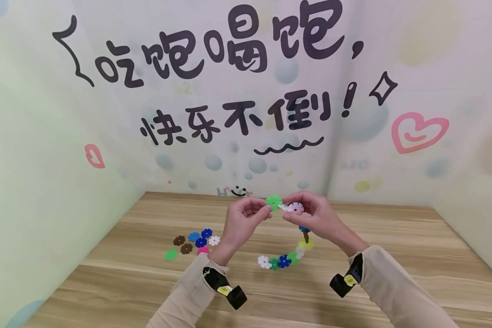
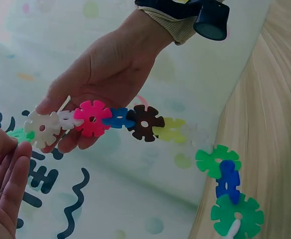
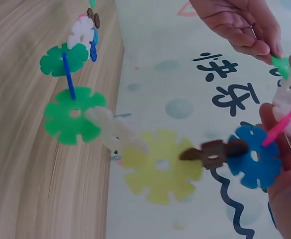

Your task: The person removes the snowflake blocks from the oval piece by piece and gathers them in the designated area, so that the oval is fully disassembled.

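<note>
My left hand [image 1: 243,222] pinches a bright green notched plastic disc [image 1: 274,202] between thumb and fingers. Close beside it, my right hand [image 1: 319,217] grips the upper end of a chain of slotted discs by a white disc [image 2: 42,128]. The green disc meets this white one edge to edge in the left wrist view. From the right hand the chain hangs down in a curve: pink [image 2: 92,118], blue [image 3: 254,156], brown [image 2: 145,123], yellow [image 3: 162,167], then pale, green and dark blue pieces. A white disc [image 1: 264,262] forms its lower end.
Loose discs lie on the wooden table [image 1: 119,282] left of the chain, among them brown [image 1: 179,240], blue [image 1: 207,233], white [image 1: 214,240], green [image 1: 171,254] and pink [image 1: 202,250]. A printed cloth wall [image 1: 213,91] stands behind the table.
</note>
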The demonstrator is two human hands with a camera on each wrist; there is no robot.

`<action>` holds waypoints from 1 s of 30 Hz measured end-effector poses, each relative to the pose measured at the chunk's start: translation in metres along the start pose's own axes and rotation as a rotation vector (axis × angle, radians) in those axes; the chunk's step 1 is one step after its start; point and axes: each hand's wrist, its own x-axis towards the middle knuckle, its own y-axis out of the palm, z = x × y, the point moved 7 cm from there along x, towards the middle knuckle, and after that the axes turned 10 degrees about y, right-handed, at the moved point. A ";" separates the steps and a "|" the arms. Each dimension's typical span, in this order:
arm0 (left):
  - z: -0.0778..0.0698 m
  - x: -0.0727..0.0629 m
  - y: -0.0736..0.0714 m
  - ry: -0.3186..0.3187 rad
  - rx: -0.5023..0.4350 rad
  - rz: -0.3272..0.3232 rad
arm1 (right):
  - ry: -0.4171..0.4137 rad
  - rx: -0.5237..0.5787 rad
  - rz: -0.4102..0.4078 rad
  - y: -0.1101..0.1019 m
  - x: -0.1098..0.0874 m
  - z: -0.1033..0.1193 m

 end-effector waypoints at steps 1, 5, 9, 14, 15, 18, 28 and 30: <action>0.000 0.000 0.000 -0.001 -0.009 -0.015 | -0.016 -0.024 -0.019 0.001 -0.001 0.006; 0.010 -0.001 0.000 -0.017 -0.073 -0.072 | -0.081 -0.118 -0.107 0.002 -0.005 0.026; 0.029 -0.003 0.002 -0.060 -0.146 -0.110 | -0.125 -0.154 -0.151 0.002 -0.006 0.035; 0.037 -0.006 0.004 -0.108 -0.186 -0.108 | -0.159 -0.170 -0.153 0.002 -0.007 0.038; 0.037 -0.006 0.004 -0.113 -0.190 -0.099 | -0.164 -0.175 -0.152 0.002 -0.007 0.038; 0.037 -0.006 0.006 -0.114 -0.193 -0.058 | -0.174 -0.196 -0.150 0.002 -0.007 0.039; 0.035 0.001 0.010 -0.096 -0.110 0.032 | -0.226 -0.248 -0.147 0.001 -0.007 0.036; 0.035 0.001 0.011 -0.091 -0.099 0.023 | -0.241 -0.254 -0.143 0.000 -0.006 0.029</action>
